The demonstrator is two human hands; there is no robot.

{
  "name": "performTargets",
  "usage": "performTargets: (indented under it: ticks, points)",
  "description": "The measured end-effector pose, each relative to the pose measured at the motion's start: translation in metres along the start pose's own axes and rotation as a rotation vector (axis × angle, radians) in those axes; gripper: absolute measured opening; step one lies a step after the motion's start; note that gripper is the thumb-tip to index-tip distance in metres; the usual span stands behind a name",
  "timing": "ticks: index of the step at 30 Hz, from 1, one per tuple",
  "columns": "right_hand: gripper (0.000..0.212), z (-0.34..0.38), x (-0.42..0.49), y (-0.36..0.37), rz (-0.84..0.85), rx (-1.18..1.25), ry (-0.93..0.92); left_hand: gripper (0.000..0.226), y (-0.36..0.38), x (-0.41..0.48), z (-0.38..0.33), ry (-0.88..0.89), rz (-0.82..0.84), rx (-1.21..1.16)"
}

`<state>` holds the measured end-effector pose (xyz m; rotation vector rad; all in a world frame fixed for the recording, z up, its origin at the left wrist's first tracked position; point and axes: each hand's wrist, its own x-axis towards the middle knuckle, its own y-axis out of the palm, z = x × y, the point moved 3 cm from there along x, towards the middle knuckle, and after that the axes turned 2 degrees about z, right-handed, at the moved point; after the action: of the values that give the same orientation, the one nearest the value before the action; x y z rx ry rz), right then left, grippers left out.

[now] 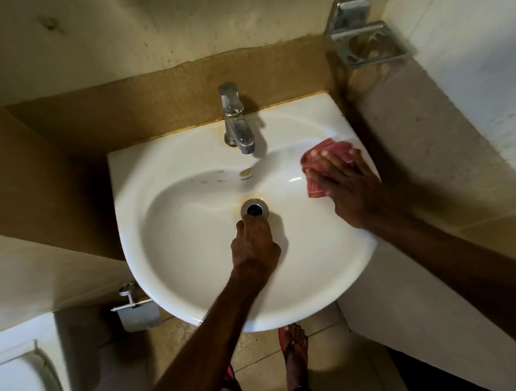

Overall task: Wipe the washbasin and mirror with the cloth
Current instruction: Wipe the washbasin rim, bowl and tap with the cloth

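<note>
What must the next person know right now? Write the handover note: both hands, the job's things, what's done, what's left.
Left hand: holds nothing, fingertips at the near edge of the drain ring in the bowl.
Right hand: fingers spread flat, pressing the red cloth on the right rim of the washbasin.
Tap: back centre, no water seen running.
Done: cannot tell how much is wiped; yellowish marks show around the drain and tap base, spots on the bowl's back left.
Left: the rest of the basin, then the mirror, which is out of view.
</note>
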<state>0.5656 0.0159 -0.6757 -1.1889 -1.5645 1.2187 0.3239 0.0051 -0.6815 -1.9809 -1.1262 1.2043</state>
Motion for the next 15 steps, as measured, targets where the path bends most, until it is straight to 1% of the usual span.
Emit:
performTargets:
  ticks: [3,4,5,6,7,9,10,11,12,13,15]
  points:
    - [0.070,0.001,-0.012,-0.002,-0.002,0.007,0.208,0.048,0.003,0.001,-0.007,0.035,0.009,-0.034]
    - [0.071,0.010,-0.012,0.001,0.008,0.021,0.239,0.047,0.004,0.000,-0.009,0.040,0.010,-0.042]
    - [0.071,0.022,-0.009,0.005,0.009,0.054,0.230,0.046,0.004,0.000,-0.009,0.046,0.010,-0.043]
    - [0.071,0.036,-0.004,0.010,0.014,0.109,0.181,0.046,0.004,0.000,-0.010,0.055,0.009,-0.033]
    - [0.070,0.053,0.004,0.017,0.066,0.174,0.097,0.048,0.004,0.000,-0.009,0.060,0.007,-0.014]
    - [0.065,0.089,0.022,0.031,0.248,0.227,-0.086,0.050,0.000,0.001,-0.006,0.051,-0.013,0.017]
    - [0.062,0.102,0.028,0.036,0.311,0.236,-0.137,0.052,-0.003,0.001,-0.004,0.047,-0.033,0.027]
    - [0.064,0.109,0.032,0.041,0.356,0.257,-0.146,0.055,-0.006,0.003,-0.003,0.042,-0.053,0.034]
    - [0.067,0.110,0.033,0.044,0.376,0.263,-0.149,0.058,-0.008,0.004,-0.002,0.035,-0.069,0.030]
    - [0.066,0.107,0.031,0.043,0.368,0.236,-0.161,0.059,-0.010,0.006,-0.002,0.026,-0.079,0.022]
    - [0.064,0.089,0.025,0.040,0.305,0.178,-0.190,0.058,-0.011,0.009,-0.004,0.025,-0.079,0.021]
